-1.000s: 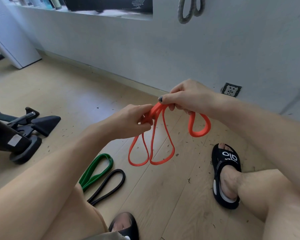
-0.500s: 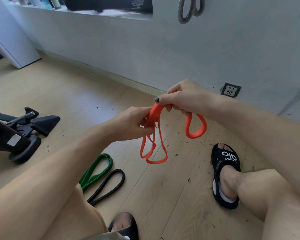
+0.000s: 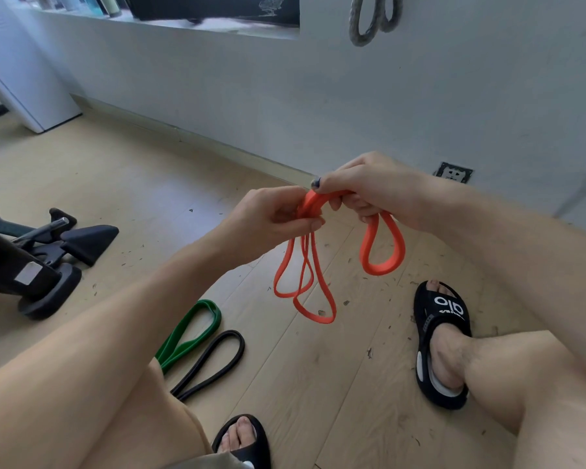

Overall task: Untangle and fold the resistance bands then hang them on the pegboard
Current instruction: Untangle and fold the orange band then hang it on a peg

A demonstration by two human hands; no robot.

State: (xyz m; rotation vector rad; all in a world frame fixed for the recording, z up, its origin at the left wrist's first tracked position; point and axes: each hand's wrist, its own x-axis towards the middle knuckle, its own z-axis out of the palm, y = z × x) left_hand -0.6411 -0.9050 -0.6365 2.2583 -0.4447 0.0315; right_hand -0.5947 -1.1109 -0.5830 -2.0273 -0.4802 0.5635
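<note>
Since a second ago your left hand (image 3: 271, 220) has closed in on your right hand (image 3: 362, 191); both now pinch the orange band (image 3: 313, 204) at one gathered bunch, fingers curled round it. The hanging loops below the left hand have shortened and doubled: two or three thin strands (image 3: 305, 286) dangle twisted, and one shorter, wider loop (image 3: 381, 252) hangs under the right hand. Judgement: folding is under way, but the crossed strands suggest a twist remains.

Band is held in the air above the wooden floor (image 3: 149, 184), touching nothing else. Matte, flat, flexible rubber; edges curl where bent.

Green band (image 3: 197, 328) and black band (image 3: 214, 360) lie side by side on the floor near your left knee, not yet handled. A grey loop (image 3: 366, 25) hangs on the wall above.
</note>
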